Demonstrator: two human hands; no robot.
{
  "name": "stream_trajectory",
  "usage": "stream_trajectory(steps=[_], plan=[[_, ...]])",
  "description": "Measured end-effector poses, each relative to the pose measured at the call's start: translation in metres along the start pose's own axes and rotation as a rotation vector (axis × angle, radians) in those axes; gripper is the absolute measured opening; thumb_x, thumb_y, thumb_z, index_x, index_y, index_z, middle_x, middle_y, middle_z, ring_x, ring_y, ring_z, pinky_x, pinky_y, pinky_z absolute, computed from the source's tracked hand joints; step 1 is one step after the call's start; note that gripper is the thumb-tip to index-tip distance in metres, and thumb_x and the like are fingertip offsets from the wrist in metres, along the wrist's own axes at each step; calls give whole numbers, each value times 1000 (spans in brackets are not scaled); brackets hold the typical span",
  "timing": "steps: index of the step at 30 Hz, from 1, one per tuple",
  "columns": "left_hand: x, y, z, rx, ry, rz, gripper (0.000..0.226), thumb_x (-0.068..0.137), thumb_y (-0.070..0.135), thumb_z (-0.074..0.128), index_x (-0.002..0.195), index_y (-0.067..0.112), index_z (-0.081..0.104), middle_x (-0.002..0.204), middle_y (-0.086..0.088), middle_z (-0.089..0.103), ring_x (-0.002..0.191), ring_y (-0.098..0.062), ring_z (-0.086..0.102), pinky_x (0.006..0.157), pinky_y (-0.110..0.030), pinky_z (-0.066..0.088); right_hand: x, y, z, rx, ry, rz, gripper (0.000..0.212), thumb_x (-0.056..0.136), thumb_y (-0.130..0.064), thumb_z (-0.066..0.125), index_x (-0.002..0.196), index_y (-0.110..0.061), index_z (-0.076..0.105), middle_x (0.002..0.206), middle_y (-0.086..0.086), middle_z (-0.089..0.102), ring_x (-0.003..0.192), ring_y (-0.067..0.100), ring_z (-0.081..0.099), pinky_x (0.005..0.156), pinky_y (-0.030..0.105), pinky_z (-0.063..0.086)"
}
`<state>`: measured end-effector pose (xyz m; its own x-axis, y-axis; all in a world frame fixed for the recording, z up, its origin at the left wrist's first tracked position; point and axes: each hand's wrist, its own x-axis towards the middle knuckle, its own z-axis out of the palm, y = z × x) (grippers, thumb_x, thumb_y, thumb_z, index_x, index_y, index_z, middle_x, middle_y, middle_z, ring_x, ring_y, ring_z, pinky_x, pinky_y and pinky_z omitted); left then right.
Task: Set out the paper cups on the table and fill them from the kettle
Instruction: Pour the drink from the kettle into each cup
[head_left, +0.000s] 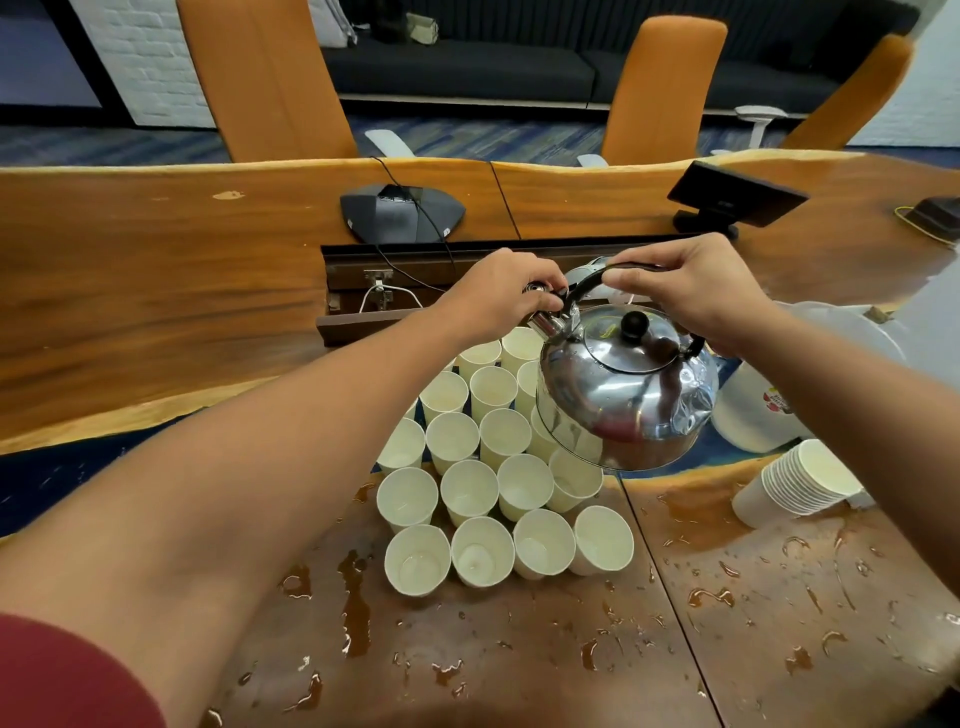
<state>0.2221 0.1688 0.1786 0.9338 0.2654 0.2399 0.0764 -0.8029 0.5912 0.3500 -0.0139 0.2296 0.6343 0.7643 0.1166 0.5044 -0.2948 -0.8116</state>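
Now the wooden table (156, 270), wet with spilled drops, is carrying a tight cluster of paper cups (498, 467) standing upright. Just above the cluster's far right side the steel kettle (631, 387) is hanging tilted toward the left. Its black handle is passing through the right hand (691, 291), whose fingers are curling around it, while the left hand (501, 296) is pinching the spout cap.
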Motion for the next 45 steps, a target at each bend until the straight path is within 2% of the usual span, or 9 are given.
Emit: stream_trajectory(steps=[9, 12, 18, 22, 28, 33, 37, 41, 45], plan=[[8, 7, 8, -17, -3, 9, 21, 93, 26, 65, 113, 20, 70, 109, 0, 68, 103, -16, 55, 86, -35, 44, -1, 4, -13, -26, 1, 15, 23, 78, -42, 81, 96, -28, 79, 60, 20, 53, 53, 28, 31, 50, 34, 31], [11, 11, 12, -19, -1, 27, 21, 93, 25, 65, 113, 18, 71, 107, 0, 69, 101, -16, 55, 83, -32, 42, -3, 4, -18, -61, 17, 1, 19, 79, -42, 81, 93, -30, 79, 77, 28, 67, 56, 25, 41, 55, 36, 38], [16, 16, 21, -65, -30, 24, 17, 93, 23, 66, 109, 19, 71, 103, 4, 69, 93, -11, 56, 75, -25, 40, -5, 10, -24, -90, 3, -13, 19, 84, -29, 79, 100, -20, 78, 75, -9, 70, 47, -6, 54, 49, 6, 39], [19, 16, 26, -70, -46, 7, 18, 93, 23, 66, 110, 20, 71, 103, 1, 69, 95, -15, 58, 81, -31, 46, -3, 17, -27, -89, -3, 13, 18, 81, -32, 80, 99, -28, 78, 87, -14, 75, 78, -7, 68, 76, 13, 50], [25, 14, 32, -79, -94, -30, 21, 93, 25, 66, 113, 19, 69, 105, 2, 68, 96, -16, 59, 79, -31, 45, -3, 19, -29, -102, -19, 20, 22, 81, -33, 80, 101, -23, 79, 86, -9, 76, 68, -6, 65, 65, 9, 47], [29, 13, 37, -95, -115, -51, 20, 93, 24, 66, 113, 20, 69, 105, 2, 68, 96, -16, 60, 84, -34, 49, -1, 22, -31, -119, -17, 66, 25, 79, -36, 81, 101, -22, 79, 91, -7, 77, 89, 8, 71, 92, 33, 54], [31, 14, 40, -100, -121, -50, 19, 94, 24, 65, 113, 21, 69, 105, 4, 67, 95, -14, 60, 81, -33, 49, 0, 24, -32, -123, -25, 73, 25, 80, -36, 81, 100, -22, 79, 94, -4, 77, 82, 2, 69, 83, 32, 55], [31, 15, 41, -100, -117, -36, 19, 94, 22, 66, 112, 20, 69, 103, 5, 67, 94, -14, 60, 80, -30, 47, -1, 24, -34, -129, -23, 81, 23, 79, -36, 81, 98, -24, 80, 91, -8, 76, 91, 8, 71, 96, 38, 54], [31, 14, 44, -95, -119, -38, 21, 94, 23, 65, 114, 20, 69, 108, 1, 67, 97, -16, 60, 81, -31, 47, -1, 26, -34, -132, -24, 82, 22, 79, -36, 81, 98, -25, 79, 88, -8, 76, 73, -5, 67, 75, 18, 54]])
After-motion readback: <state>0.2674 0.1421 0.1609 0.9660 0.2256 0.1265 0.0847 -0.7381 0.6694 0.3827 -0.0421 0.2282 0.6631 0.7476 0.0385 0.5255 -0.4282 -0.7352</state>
